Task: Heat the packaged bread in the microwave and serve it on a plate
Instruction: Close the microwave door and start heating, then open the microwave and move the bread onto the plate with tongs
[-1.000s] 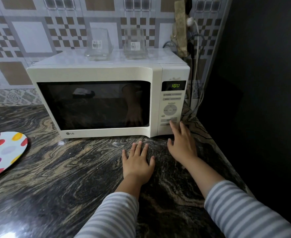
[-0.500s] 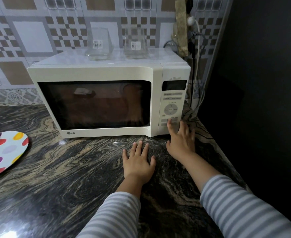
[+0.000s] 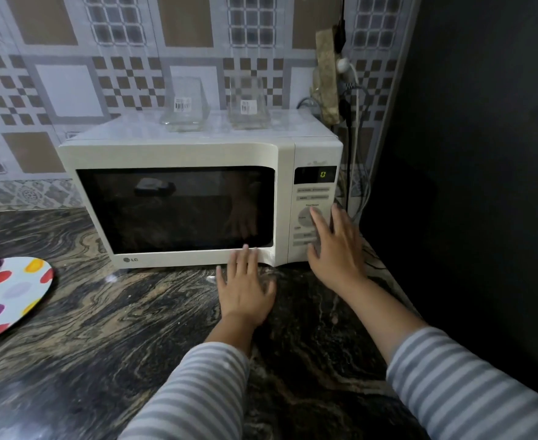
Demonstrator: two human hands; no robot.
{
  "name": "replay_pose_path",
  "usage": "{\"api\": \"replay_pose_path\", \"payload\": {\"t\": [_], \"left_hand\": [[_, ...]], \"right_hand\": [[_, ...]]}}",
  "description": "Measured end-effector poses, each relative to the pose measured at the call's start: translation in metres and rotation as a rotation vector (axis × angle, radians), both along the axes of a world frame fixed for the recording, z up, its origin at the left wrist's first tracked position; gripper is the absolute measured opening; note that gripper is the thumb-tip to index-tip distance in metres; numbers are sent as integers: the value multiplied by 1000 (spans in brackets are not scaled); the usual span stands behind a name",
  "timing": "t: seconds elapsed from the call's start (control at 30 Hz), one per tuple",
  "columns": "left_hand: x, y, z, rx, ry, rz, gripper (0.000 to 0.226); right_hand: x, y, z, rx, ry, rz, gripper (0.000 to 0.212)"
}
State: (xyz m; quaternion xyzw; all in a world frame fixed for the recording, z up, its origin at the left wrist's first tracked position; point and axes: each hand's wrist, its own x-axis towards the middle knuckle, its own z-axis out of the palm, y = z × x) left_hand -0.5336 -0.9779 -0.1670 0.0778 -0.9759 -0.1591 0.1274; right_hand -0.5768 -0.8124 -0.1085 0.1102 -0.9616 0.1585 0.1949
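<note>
Since a second ago the right hand (image 3: 336,249) has climbed the microwave (image 3: 179,204) panel (image 3: 313,211): its forefinger now lies on the round dial, where before it pressed a lower button. Meanwhile the left hand (image 3: 245,285) has slid forward over the worktop (image 3: 102,328), fingertips now at the door's bottom edge. Both hands are spread flat and grasp nothing. On the display (image 3: 315,174) a green 0 shows; it read 100 earlier and was blank half a second ago. Behind the dark door glass the cavity, briefly lit then, is dark again, and the bread cannot be made out, only a reflected hand and a dim shape. Button labels are too blurred to read. At the left edge lies a spotted plate (image 3: 10,296), partly cut off, a blurred thing at its far rim. Two glasses (image 3: 183,104) stand on the microwave
</note>
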Motion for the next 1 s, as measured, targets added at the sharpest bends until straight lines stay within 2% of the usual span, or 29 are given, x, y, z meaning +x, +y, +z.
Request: {"api": "replay_pose_path", "payload": {"t": [0.13,0.2,0.3,0.47,0.6,0.7,0.83,1.0], "left_hand": [[-23,-8,59,-43,374,45,81],[-34,-8,89,-82,482,43,85],[-50,-7,129,-156,488,37,94],[-73,-3,166,-247,412,32,106],[-78,-2,167,-291,384,62,110],[-80,-2,163,-315,421,80,107],[-81,-1,160,-344,434,105,105],[-78,1,159,-376,477,117,99]], "right_hand": [[-12,0,44,-20,187,77,65],[-20,-1,61,-23,267,93,62],[-35,-3,89,1,312,106,59],[-60,-11,127,98,218,139,55],[-76,-17,135,169,142,167,53],[-81,-15,131,168,203,232,50],[-84,-11,127,180,240,269,60],[-90,-5,130,197,165,313,50]]}}
